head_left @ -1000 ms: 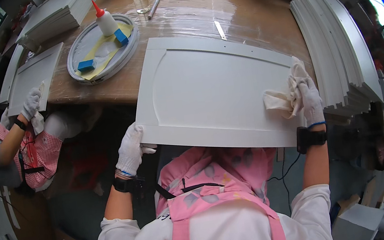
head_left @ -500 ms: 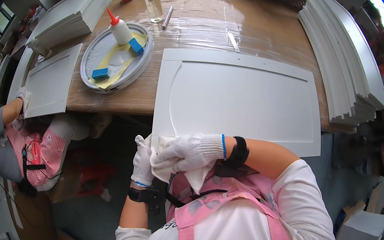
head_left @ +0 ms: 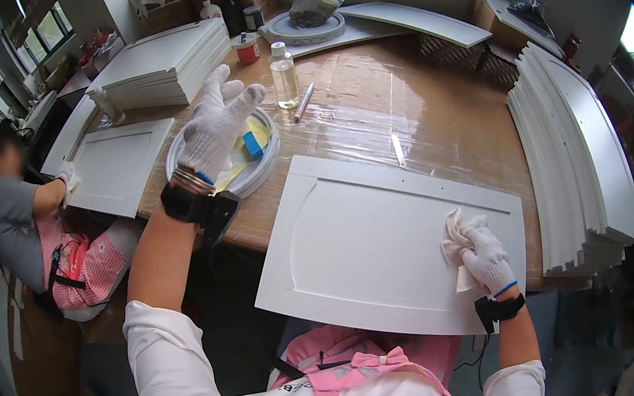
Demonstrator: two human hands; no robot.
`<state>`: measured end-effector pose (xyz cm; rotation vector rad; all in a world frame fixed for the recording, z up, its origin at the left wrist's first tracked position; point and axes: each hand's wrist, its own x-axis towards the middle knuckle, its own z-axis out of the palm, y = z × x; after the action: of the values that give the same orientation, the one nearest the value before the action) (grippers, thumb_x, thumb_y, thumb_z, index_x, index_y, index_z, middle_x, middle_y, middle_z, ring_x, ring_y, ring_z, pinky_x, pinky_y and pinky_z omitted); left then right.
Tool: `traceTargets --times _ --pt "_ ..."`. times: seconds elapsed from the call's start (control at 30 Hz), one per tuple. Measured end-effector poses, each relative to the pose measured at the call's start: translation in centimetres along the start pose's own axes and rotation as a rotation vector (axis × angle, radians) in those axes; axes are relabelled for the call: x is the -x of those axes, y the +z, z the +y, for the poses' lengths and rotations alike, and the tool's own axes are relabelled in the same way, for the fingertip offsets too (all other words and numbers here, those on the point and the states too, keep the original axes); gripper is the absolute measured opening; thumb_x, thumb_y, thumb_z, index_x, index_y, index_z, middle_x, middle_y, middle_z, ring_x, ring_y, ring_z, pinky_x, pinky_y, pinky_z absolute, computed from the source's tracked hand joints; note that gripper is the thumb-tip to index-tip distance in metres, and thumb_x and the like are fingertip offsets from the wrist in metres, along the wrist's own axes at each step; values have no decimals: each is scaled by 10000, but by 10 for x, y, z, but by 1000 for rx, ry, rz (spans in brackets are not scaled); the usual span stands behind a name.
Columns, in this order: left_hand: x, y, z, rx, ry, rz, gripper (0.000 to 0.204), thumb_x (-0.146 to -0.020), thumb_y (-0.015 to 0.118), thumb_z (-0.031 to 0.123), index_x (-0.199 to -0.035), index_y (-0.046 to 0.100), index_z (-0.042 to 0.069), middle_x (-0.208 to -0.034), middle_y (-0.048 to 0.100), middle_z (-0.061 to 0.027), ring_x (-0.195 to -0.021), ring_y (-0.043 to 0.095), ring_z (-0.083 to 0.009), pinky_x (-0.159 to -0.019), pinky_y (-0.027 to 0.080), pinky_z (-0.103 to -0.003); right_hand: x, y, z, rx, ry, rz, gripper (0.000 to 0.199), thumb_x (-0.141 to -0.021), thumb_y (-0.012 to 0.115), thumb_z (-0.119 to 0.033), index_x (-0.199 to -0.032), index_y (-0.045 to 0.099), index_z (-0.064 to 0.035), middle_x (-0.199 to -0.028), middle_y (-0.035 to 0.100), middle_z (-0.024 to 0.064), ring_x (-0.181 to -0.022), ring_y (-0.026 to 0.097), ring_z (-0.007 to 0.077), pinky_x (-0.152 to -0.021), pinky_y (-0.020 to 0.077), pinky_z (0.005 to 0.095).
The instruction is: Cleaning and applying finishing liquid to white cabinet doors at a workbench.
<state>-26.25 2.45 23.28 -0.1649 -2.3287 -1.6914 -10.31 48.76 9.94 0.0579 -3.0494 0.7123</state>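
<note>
My right hand (head_left: 488,257), in a white knit glove, grips a crumpled white cloth (head_left: 457,237) against the right part of a white framed door panel (head_left: 386,237). The panel lies at the table's front edge. Gloved as well, my left hand (head_left: 219,123) is raised with its fingers spread, over a round grey lid-like tray (head_left: 274,149). In that tray a yellow sheet and a blue sponge block (head_left: 252,145) show beside my wrist. The hand covers the spot where the white squeeze bottle with the red nozzle stood.
A clear bottle (head_left: 283,76), a marker pen (head_left: 305,103) and a red tub (head_left: 245,49) stand or lie on the film-covered table (head_left: 353,105). White panels are stacked at far left (head_left: 163,62) and right (head_left: 569,165). A co-worker (head_left: 23,213) handles another panel (head_left: 120,164) at left.
My hands have come apart from the panel's near left corner. The left has reached forward to the tray and opened; the right has carried the cloth rightward onto the panel. The view has tilted up.
</note>
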Motion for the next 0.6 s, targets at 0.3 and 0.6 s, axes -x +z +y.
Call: traceTargets --times 0.3,0.6 --pt "-169 100 -131 -392 -298 226 1215 -693 839 489 -1525 113 -18 -1510 329 -288 -1397 367 -374 -1140 317 -390 -2 5 21 -351 134 -87 478 -776 651 -95 -1248 608 -36 -1175 570 172 -1139 551 345 -995 450 386" --pt "-228 112 -216 -213 -123 256 819 -680 869 249 -1333 428 27 -1243 612 -150 -1132 604 -277 -979 470 -371 -7 10 30 -418 86 -91 472 -754 658 -55 -1221 610 -3 -1148 567 174 -1085 571 333 -964 468 382"
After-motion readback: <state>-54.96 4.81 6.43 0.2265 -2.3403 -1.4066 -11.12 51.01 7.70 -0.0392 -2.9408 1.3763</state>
